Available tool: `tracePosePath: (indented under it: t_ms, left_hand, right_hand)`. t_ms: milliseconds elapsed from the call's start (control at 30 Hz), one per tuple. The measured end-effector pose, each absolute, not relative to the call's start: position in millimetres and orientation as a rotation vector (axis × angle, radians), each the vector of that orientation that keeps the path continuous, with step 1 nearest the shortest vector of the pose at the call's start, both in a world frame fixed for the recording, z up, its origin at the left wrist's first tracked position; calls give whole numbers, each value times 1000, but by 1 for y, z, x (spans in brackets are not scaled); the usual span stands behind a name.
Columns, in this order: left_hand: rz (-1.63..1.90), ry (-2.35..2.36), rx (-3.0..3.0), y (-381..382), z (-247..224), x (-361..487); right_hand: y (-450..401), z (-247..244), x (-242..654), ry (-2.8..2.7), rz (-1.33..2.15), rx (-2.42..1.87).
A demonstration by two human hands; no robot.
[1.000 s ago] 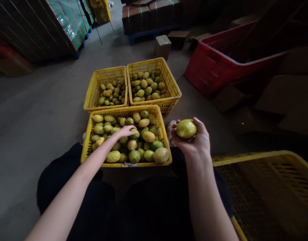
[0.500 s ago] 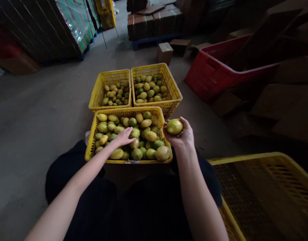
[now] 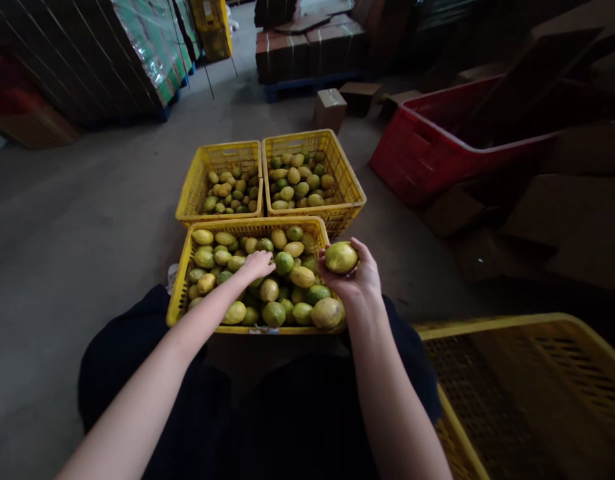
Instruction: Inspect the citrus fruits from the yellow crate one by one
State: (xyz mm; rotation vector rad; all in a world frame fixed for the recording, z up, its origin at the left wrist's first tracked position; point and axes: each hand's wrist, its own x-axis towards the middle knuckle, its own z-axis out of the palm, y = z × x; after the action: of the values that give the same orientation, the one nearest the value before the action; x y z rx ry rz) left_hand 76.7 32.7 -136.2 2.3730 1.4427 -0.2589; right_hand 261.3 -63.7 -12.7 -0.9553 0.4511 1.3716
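We have the low, yellow, slatted plastic crate [image 3: 257, 221] in front of us, loaded with yellow and green oval fruits [image 3: 302, 276]. Our right hand [image 3: 355, 277] is palm up at that crate's right side, its fingers curled around a glossy yellow-green oval fruit [image 3: 341, 257], which shows against the crate's right rim. Our left hand [image 3: 259, 265] reaches over the middle of the same crate, fingers bent down and drawn close together, just beside a smooth, rounded green fruit [image 3: 284, 263]; we cannot tell whether its fingertips pinch anything, since they are partly hidden. Beyond the crate we see 2 deeper containers side by side, a yellow latticed plastic bin on the left [image 3: 187, 180] and a yellow latticed plastic bin on the right [image 3: 351, 175], both partly filled with similar fruits. To the crate's right and farther off is a big red plastic tub with a pale rim [image 3: 412, 157]; nearer us on that side, we have a large yellow slatted plastic basket [image 3: 492, 325]. Well beyond the crate, a small brown cardboard box [image 3: 330, 108] rests on the grey floor [image 3: 112, 200].
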Motion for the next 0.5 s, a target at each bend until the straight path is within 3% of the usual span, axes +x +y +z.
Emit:
tracePosePath:
  t_ms: [200, 500]
  left_hand:
    - [-236, 1453, 2327, 25, -172, 59]
    - [-151, 1217, 2513, -26, -158, 11]
  right_hand:
    - [-65, -7, 270, 444, 1309, -964]
    - [-65, -21, 269, 384, 1365, -878]
